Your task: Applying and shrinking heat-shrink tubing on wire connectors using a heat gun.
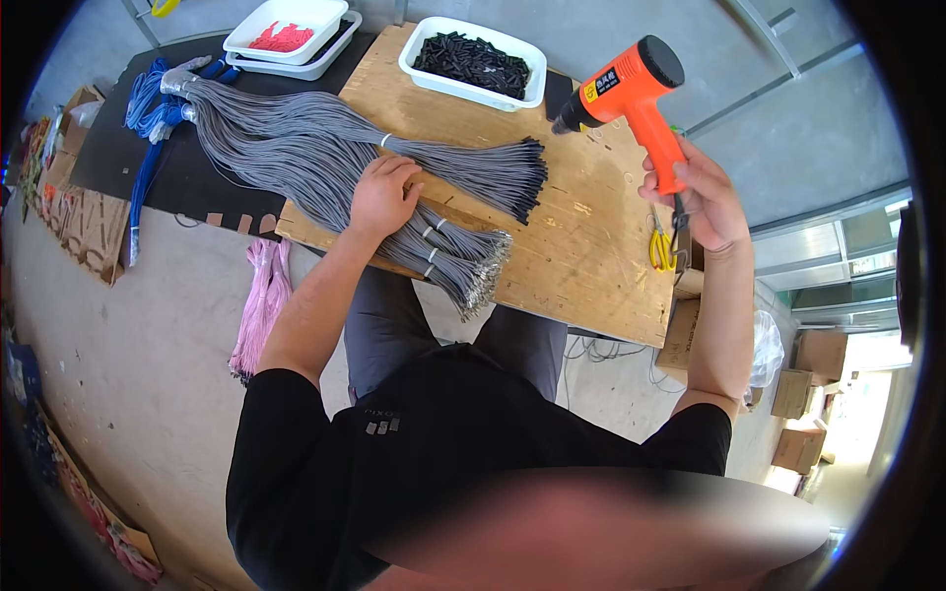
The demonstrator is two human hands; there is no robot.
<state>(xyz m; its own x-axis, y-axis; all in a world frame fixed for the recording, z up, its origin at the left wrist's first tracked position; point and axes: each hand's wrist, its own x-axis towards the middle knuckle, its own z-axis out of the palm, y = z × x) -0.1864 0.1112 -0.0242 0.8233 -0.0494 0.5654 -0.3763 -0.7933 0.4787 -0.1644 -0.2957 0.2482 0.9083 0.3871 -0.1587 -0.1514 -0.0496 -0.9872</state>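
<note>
My right hand (713, 205) grips the handle of an orange heat gun (639, 91), raised above the right part of the wooden board. Its dark nozzle points left and down, toward a fanned bundle of grey cables with black ends (517, 175). My left hand (386, 200) lies on the long grey cables (281, 143), its fingers curled over them; what is under the palm is hidden. Just nearer to me, tied bundles with bare silvery ends (481, 268) reach over the board's near edge. White bands (431, 250) hold these bundles together.
The wooden board (591, 261) carries a white tub of short black tubes (471, 65) at the back and yellow-handled scissors (661, 249) at right. White tubs with red pieces (286, 35) stand back left, near blue cables (150, 103). Pink cables (262, 300) hang at the left.
</note>
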